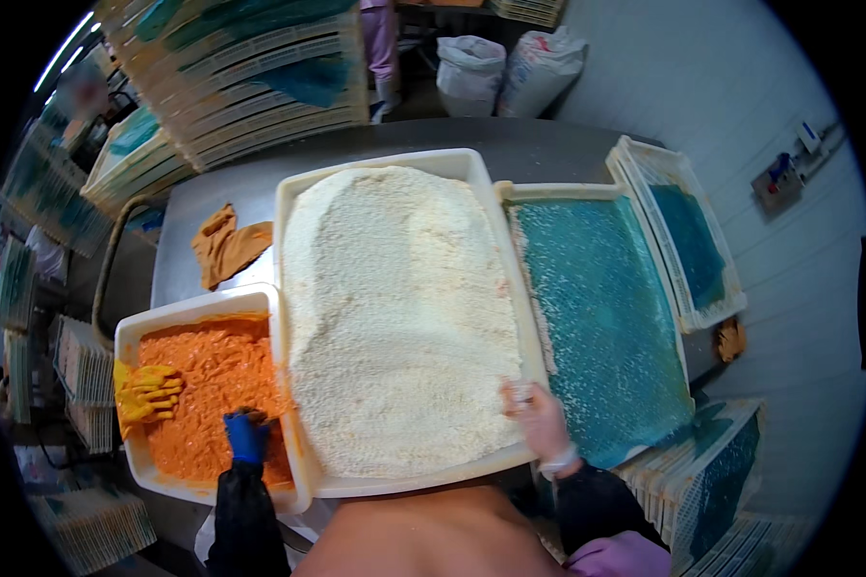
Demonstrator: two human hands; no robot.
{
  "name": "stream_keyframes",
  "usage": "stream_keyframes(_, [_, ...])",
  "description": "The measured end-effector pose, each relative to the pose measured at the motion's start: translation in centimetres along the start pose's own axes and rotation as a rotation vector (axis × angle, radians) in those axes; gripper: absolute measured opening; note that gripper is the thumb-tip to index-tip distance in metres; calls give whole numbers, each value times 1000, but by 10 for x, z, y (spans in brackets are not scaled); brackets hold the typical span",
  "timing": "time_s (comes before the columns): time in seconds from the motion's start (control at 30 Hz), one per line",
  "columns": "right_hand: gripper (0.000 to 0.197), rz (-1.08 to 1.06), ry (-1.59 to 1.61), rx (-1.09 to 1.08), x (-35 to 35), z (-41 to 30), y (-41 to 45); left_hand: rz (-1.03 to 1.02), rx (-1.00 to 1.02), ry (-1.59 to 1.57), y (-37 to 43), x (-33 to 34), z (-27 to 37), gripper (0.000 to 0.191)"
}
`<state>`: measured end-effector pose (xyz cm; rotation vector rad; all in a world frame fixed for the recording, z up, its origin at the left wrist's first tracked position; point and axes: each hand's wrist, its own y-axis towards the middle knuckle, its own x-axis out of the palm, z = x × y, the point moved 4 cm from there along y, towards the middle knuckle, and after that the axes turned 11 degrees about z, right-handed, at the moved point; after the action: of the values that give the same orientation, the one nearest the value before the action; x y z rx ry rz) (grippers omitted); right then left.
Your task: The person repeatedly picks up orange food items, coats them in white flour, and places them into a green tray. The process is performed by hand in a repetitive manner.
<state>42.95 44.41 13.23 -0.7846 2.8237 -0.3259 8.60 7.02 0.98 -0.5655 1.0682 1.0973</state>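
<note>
My left hand [247, 436], in a blue glove, is down at the orange-coated pieces [209, 368] in a white plastic tub [133, 461]. Its fingertips are dark and smeared, and the mass hides whether they grip anything. My right hand [541, 418], in a clear disposable glove, is over the near right rim of a larger white tub [375, 487], with blurred, bent fingers. I cannot make out whether it holds something. Pale breadcrumbs [397, 324] fill that larger tub. A yellow rubber glove [148, 393] hangs over the left rim of the orange tub.
A brown cloth [229, 245] lies on the metal table [180, 223]. Right of the crumbs is a crumb-dusted tray with a teal mesh liner [599, 310], beside another lined tray [685, 238]. Stacked trays [274, 79] and white sacks [470, 72] stand behind; a person's legs [380, 43] show there.
</note>
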Motion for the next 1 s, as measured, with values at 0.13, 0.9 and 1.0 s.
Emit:
stream_keyframes(0.13, [22, 242, -754, -186, -101, 22, -8, -140, -79, -134, 6, 12, -35, 23])
stream_keyframes(0.9, [30, 30, -582, -567, 0, -23, -44, -432, 567, -691, 3, -7, 217, 28])
stream_keyframes(1.0, [31, -92, -642, -571, 18, -16, -41, -400, 693, -89, -16, 19, 233, 23])
